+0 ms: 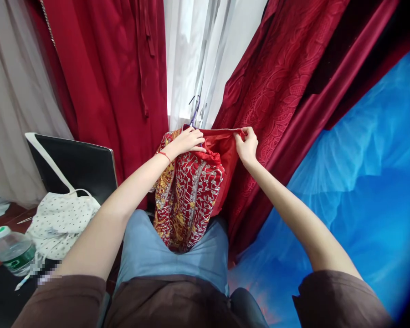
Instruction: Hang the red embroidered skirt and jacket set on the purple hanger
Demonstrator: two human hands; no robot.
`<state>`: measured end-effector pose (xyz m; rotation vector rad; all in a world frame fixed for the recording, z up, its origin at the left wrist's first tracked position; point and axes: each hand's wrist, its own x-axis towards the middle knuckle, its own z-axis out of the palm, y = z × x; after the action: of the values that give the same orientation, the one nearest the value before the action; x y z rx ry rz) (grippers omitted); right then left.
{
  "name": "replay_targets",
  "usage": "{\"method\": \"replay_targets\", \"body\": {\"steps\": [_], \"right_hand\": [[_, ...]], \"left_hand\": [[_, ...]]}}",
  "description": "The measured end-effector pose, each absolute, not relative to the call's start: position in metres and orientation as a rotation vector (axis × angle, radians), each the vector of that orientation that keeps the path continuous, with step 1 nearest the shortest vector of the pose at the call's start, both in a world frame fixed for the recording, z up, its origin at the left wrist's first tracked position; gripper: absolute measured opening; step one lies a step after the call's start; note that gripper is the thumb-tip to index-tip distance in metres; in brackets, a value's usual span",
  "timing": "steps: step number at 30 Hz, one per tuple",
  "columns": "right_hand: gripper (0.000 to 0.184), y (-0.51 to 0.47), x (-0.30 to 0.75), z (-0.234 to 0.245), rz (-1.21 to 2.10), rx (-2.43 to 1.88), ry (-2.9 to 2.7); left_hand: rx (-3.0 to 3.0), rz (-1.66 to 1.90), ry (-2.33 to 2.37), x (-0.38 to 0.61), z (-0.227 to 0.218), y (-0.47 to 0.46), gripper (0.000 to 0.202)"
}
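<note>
A red garment (187,196) with gold and silver embroidery hangs down in front of me over my blue-trousered legs. My left hand (187,140) is closed on its upper left edge, beside a purple hanger hook (194,111). My right hand (246,145) pinches the red satin top edge on the right, and the cloth is stretched between the two hands. A red string is around my left wrist.
Dark red dresses (280,82) and white fabric (198,54) hang close ahead. A blue tulle dress (362,173) fills the right. At left are a black chair back (78,164), a white dotted bag (59,221) and a water bottle (12,250).
</note>
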<state>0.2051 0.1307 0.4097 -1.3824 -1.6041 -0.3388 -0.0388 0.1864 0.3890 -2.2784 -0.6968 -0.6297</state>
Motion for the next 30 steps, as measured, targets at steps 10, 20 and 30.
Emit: {"method": "replay_targets", "body": {"steps": [10,20,30], "right_hand": [[0.027,0.072,0.199,0.399,-0.5,-1.548,-1.945],[0.044,0.094,0.171,0.343,-0.438,-1.664,-2.102],[0.032,0.115,0.192,0.323,-0.55,-1.709,-2.156]], "left_hand": [[-2.187,-0.764,-0.887,-0.008,0.371,0.197,0.042],[-2.174,-1.058,-0.984,-0.011,0.36,0.176,0.027],[-2.263,-0.856,-1.079,-0.017,0.346,0.179,0.041]]}}
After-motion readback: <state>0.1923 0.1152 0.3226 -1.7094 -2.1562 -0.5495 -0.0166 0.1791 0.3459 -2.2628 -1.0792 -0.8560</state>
